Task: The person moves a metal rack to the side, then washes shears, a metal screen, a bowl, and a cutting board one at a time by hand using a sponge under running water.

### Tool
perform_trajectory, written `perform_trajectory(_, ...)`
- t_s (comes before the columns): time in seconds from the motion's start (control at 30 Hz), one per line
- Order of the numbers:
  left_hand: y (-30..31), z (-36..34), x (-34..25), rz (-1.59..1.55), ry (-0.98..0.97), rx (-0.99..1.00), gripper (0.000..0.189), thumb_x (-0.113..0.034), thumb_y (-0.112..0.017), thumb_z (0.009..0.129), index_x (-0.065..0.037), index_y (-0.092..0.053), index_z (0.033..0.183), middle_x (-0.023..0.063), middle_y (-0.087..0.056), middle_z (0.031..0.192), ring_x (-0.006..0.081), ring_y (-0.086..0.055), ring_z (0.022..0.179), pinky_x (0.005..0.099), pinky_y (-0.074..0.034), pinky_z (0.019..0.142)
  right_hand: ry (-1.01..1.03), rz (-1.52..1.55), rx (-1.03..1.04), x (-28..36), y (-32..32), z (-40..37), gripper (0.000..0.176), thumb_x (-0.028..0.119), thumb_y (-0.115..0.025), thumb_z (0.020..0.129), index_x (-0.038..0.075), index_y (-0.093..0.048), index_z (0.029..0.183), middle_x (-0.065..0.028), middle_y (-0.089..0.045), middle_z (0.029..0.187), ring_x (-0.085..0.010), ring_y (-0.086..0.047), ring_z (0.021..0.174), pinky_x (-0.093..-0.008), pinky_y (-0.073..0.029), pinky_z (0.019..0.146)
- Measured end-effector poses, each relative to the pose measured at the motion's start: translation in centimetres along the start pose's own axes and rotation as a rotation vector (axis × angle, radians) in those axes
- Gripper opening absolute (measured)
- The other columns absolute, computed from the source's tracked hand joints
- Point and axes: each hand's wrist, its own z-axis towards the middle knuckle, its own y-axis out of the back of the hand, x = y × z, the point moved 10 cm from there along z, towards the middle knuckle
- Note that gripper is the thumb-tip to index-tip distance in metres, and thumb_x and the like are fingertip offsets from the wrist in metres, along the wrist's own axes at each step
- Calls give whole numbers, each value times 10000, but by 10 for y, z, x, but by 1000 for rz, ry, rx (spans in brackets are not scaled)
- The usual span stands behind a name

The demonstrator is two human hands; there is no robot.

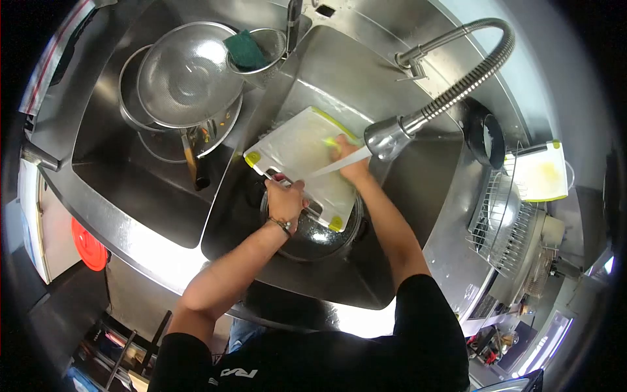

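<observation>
A white cutting board with yellow-green corners lies tilted over the right sink basin. My left hand is closed round the handle slot at its near edge. My right hand is on the board's right part, fingers bent over what looks like a small yellow-green sponge, blurred and partly hidden. Water runs from the spray head past my right hand onto the board. Under the board sits a dark round pan, largely covered.
In the left basin are a large mesh strainer, a smaller strainer with a green scouring pad, and a wooden-handled tool. At right stand a black frying pan, a wire dish rack and another board.
</observation>
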Motion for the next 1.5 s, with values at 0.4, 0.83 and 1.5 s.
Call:
perform_trajectory(0.4,6,0,1,-2,-3,33,454,28,-560,720,26,-250,1052,192,-530,825,183,-522,544,290,-411,410,356,91,62,87,-7,-18,255,283,-494,846,128,-493,1049,-201,-613,788,-416,-578,779,-496,-447,705)
perform_trajectory(0.83,-1,-6,-16,124,-95,65,412,7,-564,750,27,-270,1038,117,-503,718,141,-458,482,269,-415,412,136,39,-141,-35,-58,124,259,247,-491,843,55,-575,996,-211,-600,877,-399,-561,859,-464,-440,751)
perform_trajectory(1.5,4,1,-12,136,-106,58,399,43,-539,733,-14,-262,1015,126,-514,788,138,-489,527,271,-404,383,65,-33,-102,-35,-64,158,210,211,-582,781,25,-632,865,-197,-613,857,-367,-571,871,-434,-448,764)
